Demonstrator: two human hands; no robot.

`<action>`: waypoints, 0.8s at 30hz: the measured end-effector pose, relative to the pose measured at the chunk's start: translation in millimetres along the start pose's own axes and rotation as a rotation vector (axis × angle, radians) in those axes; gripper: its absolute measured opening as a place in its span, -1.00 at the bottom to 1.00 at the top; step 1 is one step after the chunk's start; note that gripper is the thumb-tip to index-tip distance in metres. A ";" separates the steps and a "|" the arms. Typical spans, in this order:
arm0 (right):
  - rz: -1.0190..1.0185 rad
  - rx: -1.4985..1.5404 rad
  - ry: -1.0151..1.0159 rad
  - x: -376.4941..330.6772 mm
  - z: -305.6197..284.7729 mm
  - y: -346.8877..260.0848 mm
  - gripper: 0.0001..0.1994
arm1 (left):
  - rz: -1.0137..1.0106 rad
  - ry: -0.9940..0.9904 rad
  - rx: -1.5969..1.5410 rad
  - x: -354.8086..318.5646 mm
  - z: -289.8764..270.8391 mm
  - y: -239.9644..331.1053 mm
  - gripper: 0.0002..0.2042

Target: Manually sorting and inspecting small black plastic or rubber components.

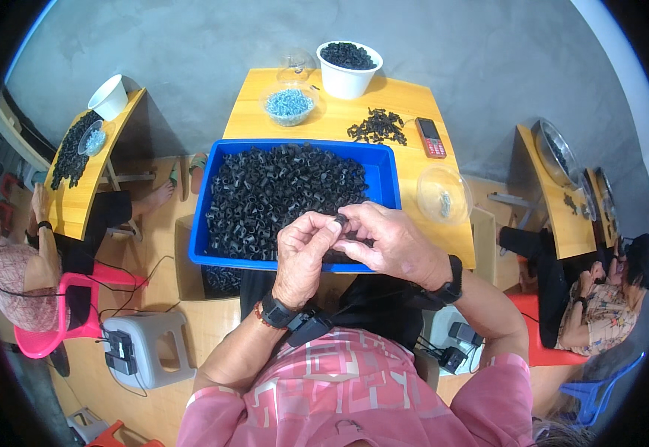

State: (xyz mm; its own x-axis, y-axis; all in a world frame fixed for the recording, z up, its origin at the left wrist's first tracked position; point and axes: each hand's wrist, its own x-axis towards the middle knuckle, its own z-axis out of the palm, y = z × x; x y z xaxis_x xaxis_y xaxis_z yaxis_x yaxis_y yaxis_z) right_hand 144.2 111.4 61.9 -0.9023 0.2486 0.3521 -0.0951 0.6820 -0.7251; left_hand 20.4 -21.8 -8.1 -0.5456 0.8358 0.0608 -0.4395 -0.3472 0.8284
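Note:
Over the near right part of a blue tray (382,186), both my hands meet at one small black plastic clip (341,220). My left hand (302,249) pinches it between thumb and forefinger. From the other side, my right hand (399,242) grips it with bent fingers, which partly cover it. Another dark bit shows under the right fingers, too hidden to name. Loose black clips (280,186) of the same look fill most of the tray. Its near edge juts past the table toward my lap.
On the yellow table (257,97) stand a white tub (344,80) of black parts, a clear bowl (289,112) of bluish screws, a black pile (378,127), a red phone (430,138) and a clear lid (444,195). People sit at tables on both sides.

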 end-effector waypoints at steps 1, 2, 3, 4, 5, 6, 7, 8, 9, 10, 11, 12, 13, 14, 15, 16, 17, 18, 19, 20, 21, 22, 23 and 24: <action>-0.053 -0.078 0.010 1.1 0.7 -0.2 -0.67 | -0.013 0.006 -0.008 -1.5 0.7 1.4 -0.89; -0.101 -0.161 0.023 2.8 0.2 -0.1 -0.68 | -0.015 0.002 -0.008 -0.9 1.6 2.1 -0.89; -0.099 -0.163 0.026 4.1 -0.3 -0.2 -0.68 | -0.014 -0.006 -0.040 -0.7 2.6 2.7 -0.89; -0.136 -0.216 0.021 5.2 -0.9 -0.5 -0.72 | -0.014 -0.014 -0.072 -0.6 3.5 3.6 -0.90; -0.178 -0.265 0.013 5.8 -0.9 -1.1 -0.74 | -0.011 -0.013 -0.070 -2.2 4.8 5.6 -0.90; -0.180 -0.265 0.014 6.2 -1.0 -1.9 -0.74 | -0.041 -0.005 -0.072 -3.9 6.5 8.3 -0.90; -0.185 -0.287 0.000 6.5 -1.3 -2.9 -0.76 | -0.071 0.002 -0.075 -5.5 8.2 10.8 -0.91; -0.188 -0.307 -0.015 6.1 -1.1 -4.2 -0.78 | -0.072 0.004 -0.075 -8.1 10.2 12.7 -0.91; -0.187 -0.306 -0.017 5.0 -1.8 -7.5 -0.78 | -0.075 0.018 -0.072 -10.6 12.7 14.1 -0.92; -0.225 -0.380 -0.040 2.9 -2.8 -12.8 -0.79 | -0.080 0.031 -0.069 -13.3 14.3 14.9 -0.92; -0.261 -0.452 -0.063 -0.5 -2.5 -16.7 -0.79 | -0.071 0.027 -0.046 -18.0 14.2 14.2 -0.93; -0.292 -0.492 -0.045 -6.8 1.2 -19.5 -0.79 | -0.063 0.023 -0.024 -24.4 13.6 13.4 -0.94; -0.309 -0.487 -0.044 -11.2 3.7 -23.5 -0.79 | -0.086 0.016 -0.004 -32.2 12.7 15.8 -0.95; -0.326 -0.485 -0.043 -15.9 5.6 -27.3 -0.79 | -0.107 -0.001 0.018 -39.6 11.4 17.7 -0.95; -0.324 -0.497 -0.071 -22.6 9.5 -26.4 -0.78 | -0.106 -0.028 0.051 -45.4 9.1 19.3 -0.95; -0.321 -0.495 -0.071 -28.5 15.6 -25.0 -0.78 | -0.105 -0.055 0.083 -50.5 5.7 20.5 -0.95; -0.302 -0.416 -0.037 -33.0 22.5 -23.7 -0.76 | -0.118 -0.063 0.120 -54.1 0.5 21.2 -0.94; -0.283 -0.337 -0.003 -35.0 26.4 -23.0 -0.72 | -0.121 -0.066 0.120 -56.5 -4.2 23.5 -0.94; -0.281 -0.284 -0.020 -35.5 26.8 -23.1 -0.67 | -0.106 -0.084 0.117 -58.4 -8.7 26.3 -0.93; -0.281 -0.282 -0.022 -33.6 23.8 -23.8 -0.67 | -0.091 -0.095 0.115 -60.6 -14.7 29.5 -0.93; -0.295 -0.325 -0.065 -29.4 16.8 -25.0 -0.68 | -0.084 -0.058 0.073 -61.5 -21.1 34.3 -0.92; -0.310 -0.368 -0.109 -25.1 10.2 -23.8 -0.69 | -0.025 -0.024 0.015 -62.3 -26.5 37.6 -0.92; -0.291 -0.414 -0.061 -23.9 7.8 -9.3 -0.71 | 0.050 0.042 0.007 -64.3 -31.1 42.7 -0.91; -0.362 -0.468 0.059 -18.2 4.4 13.3 -0.73 | 0.125 0.107 -0.003 -65.7 -37.6 46.6 -0.89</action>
State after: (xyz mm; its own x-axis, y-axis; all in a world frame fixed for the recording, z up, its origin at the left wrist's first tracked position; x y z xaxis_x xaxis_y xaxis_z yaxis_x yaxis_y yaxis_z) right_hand 157.5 112.9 43.3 -0.8209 -0.0276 0.5704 -0.1849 0.9578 -0.2199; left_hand 8.9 -108.9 5.6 -0.6691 0.7360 0.1031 -0.3659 -0.4470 0.8163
